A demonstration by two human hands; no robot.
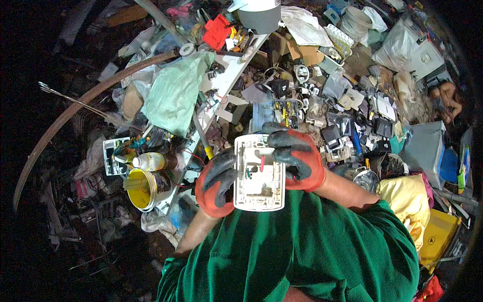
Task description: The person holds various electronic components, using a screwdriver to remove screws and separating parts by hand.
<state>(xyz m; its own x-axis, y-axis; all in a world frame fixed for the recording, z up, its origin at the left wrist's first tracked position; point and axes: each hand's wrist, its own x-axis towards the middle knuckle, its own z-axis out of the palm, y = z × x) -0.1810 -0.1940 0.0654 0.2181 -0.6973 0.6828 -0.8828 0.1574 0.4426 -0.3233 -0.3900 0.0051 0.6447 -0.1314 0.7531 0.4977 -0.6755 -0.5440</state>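
Item: white plastic housing [259, 173], rectangular with rounded corners, open inner face turned up toward the camera, held in front of the person's chest above the green shirt [307, 251]. Small red and green parts (wires or clips, too small to tell) show inside it.

Left hand [217, 182]: red glove with dark palm coating, grip closed around the housing's left edge and lower left corner, bearing its weight.

Right hand [298, 157]: same kind of glove, grip closed over the upper right corner, fingertips [279, 143] curled onto the inner face near the top edge.

Step in hand, as judged: inspection or stripping of the housing, both hands steadying it. The next move likely calls for the left hand to keep its hold while the right fingers free themselves to pick at the small inner parts, a fine pinch that thick gloves make awkward.

Surroundings: a white board [229, 75], serving as a counter, runs away from the hands, its far end crowded with a red tool [217, 31] and a grey tub [259, 15]. Left of its near end stand a yellow bucket [142, 189] and a pale bottle [149, 161]. A green sack [176, 93] lies over its left edge. Right of it the ground holds a heap of dismantled electrical scrap [347, 116]; a yellow bag [405, 201] lies at the person's right side.
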